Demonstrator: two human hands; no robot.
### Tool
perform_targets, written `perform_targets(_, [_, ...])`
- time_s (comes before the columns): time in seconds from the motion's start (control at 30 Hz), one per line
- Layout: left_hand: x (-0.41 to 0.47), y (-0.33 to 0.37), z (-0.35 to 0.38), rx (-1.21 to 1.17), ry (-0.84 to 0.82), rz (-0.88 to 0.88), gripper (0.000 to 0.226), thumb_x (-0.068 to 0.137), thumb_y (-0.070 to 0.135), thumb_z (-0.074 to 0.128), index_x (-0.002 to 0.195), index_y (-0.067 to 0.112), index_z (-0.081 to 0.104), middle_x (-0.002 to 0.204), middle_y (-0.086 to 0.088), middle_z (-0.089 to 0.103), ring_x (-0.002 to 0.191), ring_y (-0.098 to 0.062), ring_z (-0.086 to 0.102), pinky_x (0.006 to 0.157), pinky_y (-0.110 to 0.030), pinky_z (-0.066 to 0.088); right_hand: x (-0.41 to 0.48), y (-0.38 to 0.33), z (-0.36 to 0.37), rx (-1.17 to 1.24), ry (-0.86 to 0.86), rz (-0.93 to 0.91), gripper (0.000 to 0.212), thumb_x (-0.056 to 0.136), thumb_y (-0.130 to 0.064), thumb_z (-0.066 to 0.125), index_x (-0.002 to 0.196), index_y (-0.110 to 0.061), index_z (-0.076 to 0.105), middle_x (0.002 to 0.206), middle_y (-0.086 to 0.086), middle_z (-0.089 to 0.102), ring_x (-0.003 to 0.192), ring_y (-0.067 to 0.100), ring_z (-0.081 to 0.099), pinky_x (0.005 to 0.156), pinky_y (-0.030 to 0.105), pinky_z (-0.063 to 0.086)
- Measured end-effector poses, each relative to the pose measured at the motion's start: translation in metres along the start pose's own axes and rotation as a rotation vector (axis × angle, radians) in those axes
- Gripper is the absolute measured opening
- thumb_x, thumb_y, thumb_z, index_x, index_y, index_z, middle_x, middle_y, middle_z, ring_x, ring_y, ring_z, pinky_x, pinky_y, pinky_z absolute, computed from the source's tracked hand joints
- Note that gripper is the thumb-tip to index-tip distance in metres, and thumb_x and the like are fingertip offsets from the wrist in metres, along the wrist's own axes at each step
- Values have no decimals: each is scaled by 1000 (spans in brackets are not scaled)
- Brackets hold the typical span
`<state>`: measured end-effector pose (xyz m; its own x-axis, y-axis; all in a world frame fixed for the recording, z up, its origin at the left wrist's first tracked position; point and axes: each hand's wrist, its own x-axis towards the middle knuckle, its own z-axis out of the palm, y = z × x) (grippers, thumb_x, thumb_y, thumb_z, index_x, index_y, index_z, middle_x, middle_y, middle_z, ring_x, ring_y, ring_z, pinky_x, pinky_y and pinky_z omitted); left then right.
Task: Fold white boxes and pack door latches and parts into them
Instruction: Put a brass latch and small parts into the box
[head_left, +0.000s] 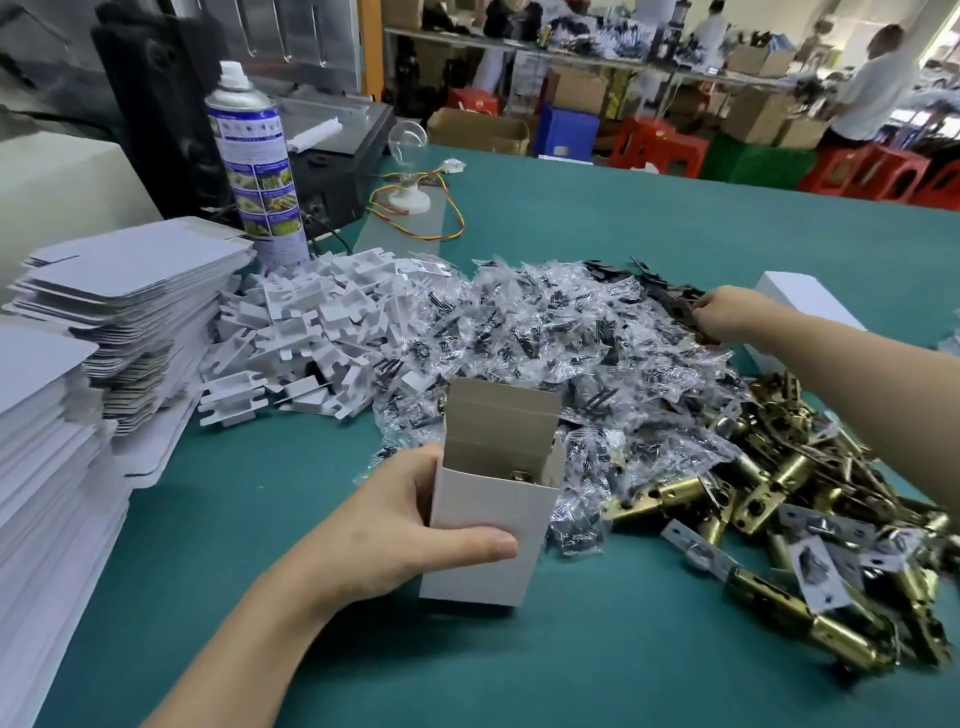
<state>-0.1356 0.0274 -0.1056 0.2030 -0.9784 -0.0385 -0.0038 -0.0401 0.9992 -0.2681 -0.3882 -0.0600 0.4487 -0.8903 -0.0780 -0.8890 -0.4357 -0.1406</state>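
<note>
Left hand (395, 525) wraps upright open box (488, 540); brass latch (519, 474) inside. Right hand (727, 312) on dark plates (670, 296), grip unclear. Bagged screws (545, 322) heaped between.

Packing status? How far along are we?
Done: one closed white box lies beyond the right arm. In hand: the left hand grips an open white cardboard box with a brass part inside; the right hand reaches into the dark flat plates. Remaining: tall stacks of flat white box blanks, a heap of clear screw bags, a pile of brass latches.
</note>
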Motion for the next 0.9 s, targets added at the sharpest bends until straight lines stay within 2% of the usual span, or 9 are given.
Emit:
perform_targets(0.1, [1, -1, -1, -8, -12, 3, 36, 80, 12, 84, 111, 27, 75, 105, 0, 79, 97, -12, 74, 81, -22, 56, 8, 1, 6, -42, -34, -30, 33, 106, -11, 44, 123, 0, 70, 121, 22, 68, 102, 36, 63, 93, 43, 53])
perform_targets(0.23, [1, 1, -2, -1, -44, 15, 35, 81, 10, 83, 111, 27, 75, 105, 1, 79, 97, -10, 74, 82, -22, 55, 11, -2, 2, -50, 1, -79, 26, 104, -19, 56, 121, -12, 75, 115, 15, 72, 100, 33, 66, 93, 41, 57])
perform_targets(0.33, [0, 2, -1, -2, -41, 15, 36, 80, 10, 83, 110, 29, 76, 103, 2, 79, 95, -10, 74, 81, -21, 55, 10, -4, 1, -37, -29, -93, 23, 103, -17, 57, 115, -8, 75, 107, 14, 71, 92, 29, 66, 88, 40, 56])
perform_targets(0.47, [0, 2, 0, 5, -33, 9, 37, 79, 11, 83, 111, 29, 76, 106, 0, 80, 97, -11, 74, 83, -22, 56, 9, -4, 1, 2, -44, -68, 26, 104, -18, 55, 113, -1, 73, 110, 18, 71, 99, 31, 66, 95, 44, 56])
perform_targets(0.57, [-1, 4, 1, 11, -36, 4, 36, 79, 11, 84, 109, 31, 77, 104, 1, 80, 96, -10, 74, 82, -21, 56, 12, -6, 2, 80, -38, -21, 38, 105, -31, 53, 105, 5, 65, 108, 22, 69, 92, 31, 65, 94, 48, 58])
perform_targets(0.67, [-2, 5, 3, 18, -28, -6, 35, 78, 13, 84, 105, 33, 78, 101, 3, 80, 94, -9, 74, 81, -20, 56, 11, -12, 4, 129, -39, 0, 52, 101, -50, 58, 86, 0, 57, 91, 17, 61, 75, 26, 57, 78, 40, 54])
perform_targets(0.73, [-2, 6, 3, 32, -23, -15, 32, 78, 14, 84, 103, 33, 78, 99, 4, 80, 92, -8, 74, 79, -19, 55, 10, -17, 5, 112, -25, -2, 46, 99, -43, 66, 86, 1, 59, 88, 16, 60, 70, 25, 54, 68, 35, 49])
perform_targets(0.8, [-2, 7, 3, 44, -23, -21, 30, 77, 15, 84, 102, 31, 78, 98, 4, 80, 91, -8, 74, 79, -20, 55, 11, -22, 5, 115, 1, 0, 31, 98, -28, 67, 92, 2, 65, 88, 17, 65, 61, 24, 54, 57, 30, 48])
perform_targets(0.9, [-3, 8, 3, 46, -32, -19, 30, 78, 13, 84, 103, 28, 78, 98, 3, 80, 91, -9, 73, 79, -20, 55, 11, -27, 6, 115, -17, 5, 25, 99, -13, 60, 107, 9, 68, 107, 23, 73, 56, 21, 51, 51, 31, 46])
